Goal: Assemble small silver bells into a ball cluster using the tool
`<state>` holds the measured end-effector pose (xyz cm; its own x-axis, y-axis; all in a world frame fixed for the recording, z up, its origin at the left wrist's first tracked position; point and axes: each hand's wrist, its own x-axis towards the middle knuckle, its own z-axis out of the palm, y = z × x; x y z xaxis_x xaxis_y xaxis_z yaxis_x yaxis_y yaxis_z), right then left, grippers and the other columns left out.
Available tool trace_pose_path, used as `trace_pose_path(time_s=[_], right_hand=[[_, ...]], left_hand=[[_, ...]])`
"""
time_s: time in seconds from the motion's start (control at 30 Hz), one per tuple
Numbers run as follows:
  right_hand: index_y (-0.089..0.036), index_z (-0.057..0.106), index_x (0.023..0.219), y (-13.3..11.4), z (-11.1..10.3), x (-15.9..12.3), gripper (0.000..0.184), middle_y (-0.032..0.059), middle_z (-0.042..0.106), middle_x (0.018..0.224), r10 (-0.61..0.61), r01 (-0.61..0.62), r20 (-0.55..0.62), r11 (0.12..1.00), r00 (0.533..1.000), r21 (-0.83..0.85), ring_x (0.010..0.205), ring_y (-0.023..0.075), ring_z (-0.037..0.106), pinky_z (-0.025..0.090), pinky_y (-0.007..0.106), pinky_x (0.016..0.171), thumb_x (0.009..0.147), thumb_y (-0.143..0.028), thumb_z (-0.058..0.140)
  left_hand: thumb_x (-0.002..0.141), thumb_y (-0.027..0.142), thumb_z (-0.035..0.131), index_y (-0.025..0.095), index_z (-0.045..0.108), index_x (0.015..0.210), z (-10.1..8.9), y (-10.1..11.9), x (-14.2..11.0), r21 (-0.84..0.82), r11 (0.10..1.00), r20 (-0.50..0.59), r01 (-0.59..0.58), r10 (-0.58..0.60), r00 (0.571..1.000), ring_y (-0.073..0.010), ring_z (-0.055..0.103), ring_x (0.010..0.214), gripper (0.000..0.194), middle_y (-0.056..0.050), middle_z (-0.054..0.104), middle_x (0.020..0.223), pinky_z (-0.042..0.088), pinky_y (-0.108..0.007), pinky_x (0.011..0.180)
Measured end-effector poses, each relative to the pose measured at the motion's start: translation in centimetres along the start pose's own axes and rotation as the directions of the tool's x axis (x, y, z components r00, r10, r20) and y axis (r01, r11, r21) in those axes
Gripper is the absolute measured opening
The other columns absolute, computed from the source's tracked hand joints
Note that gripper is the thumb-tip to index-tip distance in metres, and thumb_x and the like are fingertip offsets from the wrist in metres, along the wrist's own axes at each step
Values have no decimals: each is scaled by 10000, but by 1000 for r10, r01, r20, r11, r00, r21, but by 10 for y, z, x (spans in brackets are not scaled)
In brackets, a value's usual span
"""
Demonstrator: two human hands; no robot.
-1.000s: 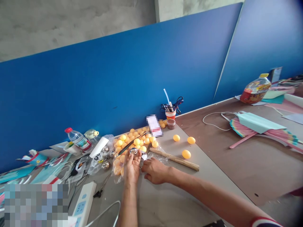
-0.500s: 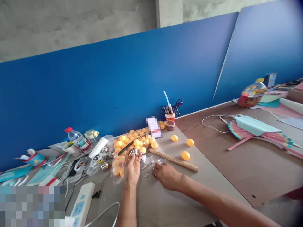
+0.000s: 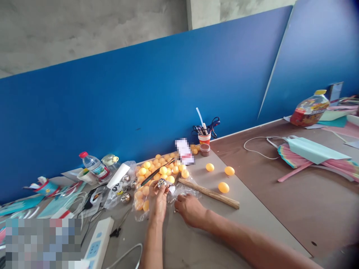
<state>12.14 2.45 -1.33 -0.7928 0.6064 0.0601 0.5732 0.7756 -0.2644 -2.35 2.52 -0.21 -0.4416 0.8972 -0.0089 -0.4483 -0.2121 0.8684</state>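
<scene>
At the middle of the table (image 3: 190,248), just in front of a clear plastic bag (image 3: 141,216) of orange balls, you have both hands at work, well clear of your body and a little apart from each other. Your left hand (image 3: 159,203) is palm up, its fingers and thumb closed around one shiny silver ball (image 3: 162,183), held up above the near part of the bag. Your right hand (image 3: 190,210) is palm down and low over the table, fingers bent; a small metallic bit (image 3: 176,211) shows at its fingertips, though you cannot tell from this view whether they pinch it.

Three more silver balls (image 3: 125,197) lie left of the bag, beside a crumpled white plastic bag (image 3: 112,198). The orange balls in the bag are too crowded to count; three loose orange balls (image 3: 223,187) sit separately to its right. One wooden-handled hammer (image 3: 213,194) lies beyond your right hand, its head against the bag, and one long dark tool (image 3: 155,173) rests across the orange balls.

Behind these stand one paper cup (image 3: 204,139) of pens and, just in front of it, one small lidded tub (image 3: 204,150). To your left are one red-capped bottle (image 3: 95,166) and one power strip (image 3: 99,241); far to your right, one yellow-capped bottle (image 3: 310,110).
</scene>
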Motion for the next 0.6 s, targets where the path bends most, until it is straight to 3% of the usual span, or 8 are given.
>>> trace_pose_path(time_s=[0.2, 0.37, 0.6], right_hand=[[-133, 635, 890, 4, 4, -5, 162, 125, 665, 907, -22, 25, -70, 998, 997, 53, 806, 241, 622, 434, 343, 718, 861, -222, 503], [-139, 634, 919, 3, 2, -7, 181, 124, 656, 941, -15, 20, -71, 998, 997, 64, 814, 254, 613, 431, 364, 732, 865, -236, 491], [-125, 627, 945, 7, 1, -2, 187, 137, 667, 941, -61, 62, -32, 997, 998, 53, 821, 259, 623, 443, 357, 710, 814, -195, 512]], left_hand=[[585, 243, 853, 195, 609, 867, 1, -2, 2, -49, 999, 20, 11, -10, 1000, -161, 677, 790, 375, -6, 683, 847, 511, -297, 757], [643, 269, 825, 241, 636, 1011, -3, -6, 4, -67, 996, 68, 54, -49, 996, -188, 695, 838, 415, -16, 704, 912, 531, -332, 798], [643, 298, 827, 188, 684, 895, -8, -8, 9, -133, 986, -9, 100, -102, 995, -184, 691, 771, 310, -37, 720, 811, 558, -310, 744]])
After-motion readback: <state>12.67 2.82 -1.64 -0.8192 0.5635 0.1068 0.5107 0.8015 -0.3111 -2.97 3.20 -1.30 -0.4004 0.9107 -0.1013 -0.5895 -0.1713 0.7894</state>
